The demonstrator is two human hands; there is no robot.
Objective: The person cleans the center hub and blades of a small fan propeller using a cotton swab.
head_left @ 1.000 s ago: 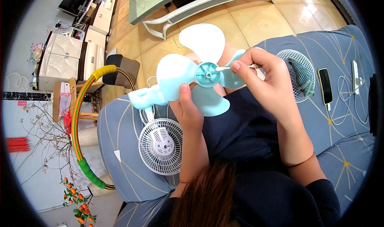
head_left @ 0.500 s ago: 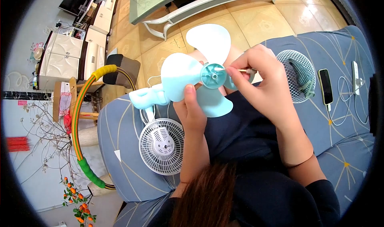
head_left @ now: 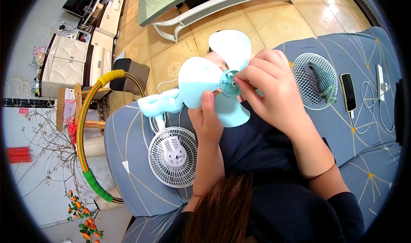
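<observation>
My left hand [head_left: 207, 123] grips the light blue fan blade [head_left: 198, 78] by its lower left petal, thumb on top. The blade piece is held above my lap with its hollow, ribbed hub facing up. My right hand [head_left: 274, 91] is closed in a pinch at the hub's right edge. Its fingers cover nearly all of the thin white cotton swab, whose tip works inside the hub. Left of my left hand lies the fan body, with a light blue base [head_left: 157, 104] and a white rear grille [head_left: 173, 181].
A white mesh grille [head_left: 306, 99] with a striped green cloth [head_left: 323, 84] in it lies on the grey-blue sofa cover [head_left: 359, 153]. A phone [head_left: 349, 93] on a cable and a power strip [head_left: 379, 82] are farther right. A glass table [head_left: 165, 3] stands ahead.
The blade piece has shifted slightly right and tilted. My right hand has come closer over the hub, and the cotton swab, plain to see before, is now mostly hidden by the fingers.
</observation>
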